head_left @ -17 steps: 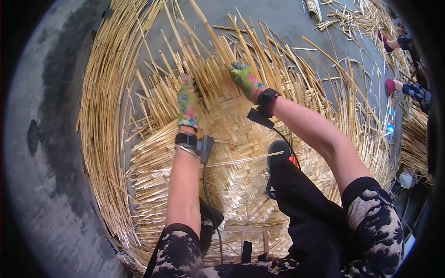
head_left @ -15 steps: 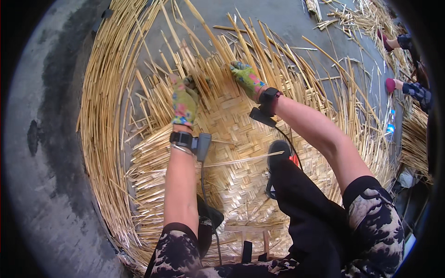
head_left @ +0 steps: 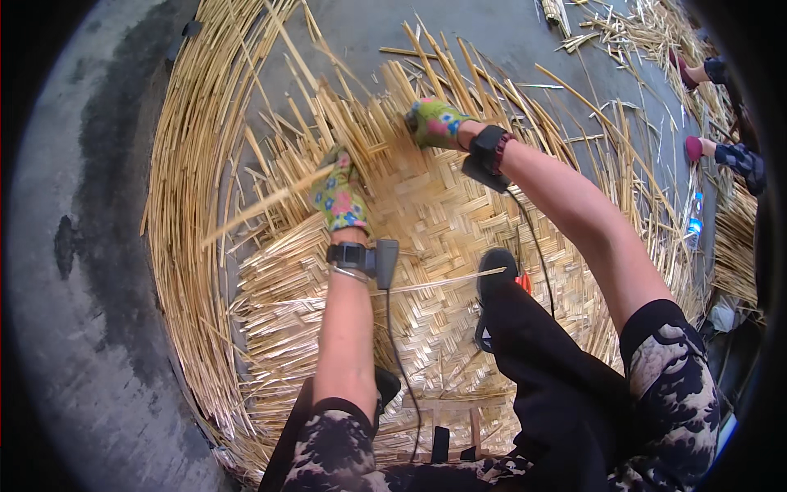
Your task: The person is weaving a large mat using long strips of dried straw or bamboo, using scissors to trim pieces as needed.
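A partly woven reed mat (head_left: 426, 215) spreads beneath me, its loose strip ends fanning out on the far side. My left hand (head_left: 338, 193), in a green floral glove, is closed on a single reed strip (head_left: 266, 202). That strip slants across the loose ends, its free end pointing left and its right end meeting the weave. In a matching glove, my right hand (head_left: 440, 123) is curled at the far edge of the weave, gripping upright reed strips (head_left: 399, 86); its fingertips are partly hidden. Motion blurs the strips between the hands.
A long bundle of reeds (head_left: 184, 180) curves along the left side. My shoe (head_left: 494, 266) rests on the mat, near something orange-red (head_left: 524, 283). Rightward lie a water bottle (head_left: 695, 220) and more reeds (head_left: 734, 246). Another person's feet (head_left: 694, 148) show at the right edge.
My left hand has moved slightly right and now holds a reed strip slanting out leftward. My right hand has turned, its fingers curling more toward the strips.
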`<move>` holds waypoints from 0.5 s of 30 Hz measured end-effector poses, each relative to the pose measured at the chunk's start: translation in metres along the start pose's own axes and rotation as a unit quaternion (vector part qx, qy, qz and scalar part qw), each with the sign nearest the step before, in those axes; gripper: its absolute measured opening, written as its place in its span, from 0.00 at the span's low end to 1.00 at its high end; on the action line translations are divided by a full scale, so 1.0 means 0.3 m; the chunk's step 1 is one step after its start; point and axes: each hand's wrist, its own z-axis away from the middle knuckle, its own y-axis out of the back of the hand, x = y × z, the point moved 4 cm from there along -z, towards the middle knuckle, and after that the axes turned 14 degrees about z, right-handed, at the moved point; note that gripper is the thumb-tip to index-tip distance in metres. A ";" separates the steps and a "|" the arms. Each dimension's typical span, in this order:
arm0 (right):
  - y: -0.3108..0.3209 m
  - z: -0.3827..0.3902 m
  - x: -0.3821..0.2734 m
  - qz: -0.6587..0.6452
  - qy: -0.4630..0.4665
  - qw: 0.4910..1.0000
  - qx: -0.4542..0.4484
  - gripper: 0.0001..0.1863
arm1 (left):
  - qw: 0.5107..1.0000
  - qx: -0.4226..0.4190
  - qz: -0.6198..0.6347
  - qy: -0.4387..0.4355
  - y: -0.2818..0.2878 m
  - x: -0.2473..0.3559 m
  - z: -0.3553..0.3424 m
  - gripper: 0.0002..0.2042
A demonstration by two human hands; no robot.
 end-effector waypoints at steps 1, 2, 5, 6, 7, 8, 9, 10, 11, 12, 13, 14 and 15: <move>0.002 0.034 0.028 0.060 -0.065 0.996 0.015 0.07 | 0.997 0.045 0.064 0.025 0.001 -0.011 0.036 0.09; 0.018 0.060 0.045 0.118 -0.124 0.985 0.033 0.07 | 0.987 0.089 0.126 0.044 0.004 -0.003 0.058 0.08; -0.031 0.077 0.081 0.124 -0.167 0.978 -0.019 0.13 | 0.993 0.089 0.052 0.049 0.054 -0.017 0.044 0.08; -0.047 0.080 0.084 0.126 -0.179 0.975 -0.036 0.18 | 0.995 0.073 0.046 0.053 0.065 -0.015 0.042 0.07; -0.056 0.082 0.090 0.136 -0.182 0.972 -0.058 0.15 | 0.995 0.073 0.048 0.057 0.048 -0.015 0.056 0.07; -0.070 0.085 0.091 0.137 -0.184 0.971 -0.060 0.15 | 0.993 0.099 -0.015 0.064 0.036 -0.007 0.080 0.07; -0.081 0.088 0.088 0.164 -0.178 0.969 -0.050 0.12 | 0.987 0.124 -0.077 0.072 0.030 -0.001 0.102 0.06; -0.089 0.095 0.086 0.191 -0.171 0.966 -0.040 0.10 | 0.987 0.123 -0.076 0.075 0.039 -0.012 0.112 0.06; -0.086 0.089 0.051 0.192 -0.147 0.970 -0.011 0.11 | 0.982 0.134 -0.102 0.082 0.077 -0.001 0.107 0.06; -0.105 0.088 0.063 0.196 -0.145 0.970 -0.006 0.11 | 0.978 0.142 -0.122 0.092 0.093 -0.010 0.098 0.07; -0.137 0.087 0.073 0.198 -0.120 0.973 0.002 0.12 | 0.979 0.145 -0.091 0.112 0.106 -0.025 0.086 0.07; -0.156 0.087 0.062 0.197 -0.093 0.976 0.008 0.12 | 0.980 0.145 -0.089 0.107 0.103 -0.026 0.089 0.07; -0.161 0.093 0.068 0.192 -0.113 0.974 0.042 0.11 | 0.980 0.157 -0.065 0.107 0.104 -0.031 0.097 0.07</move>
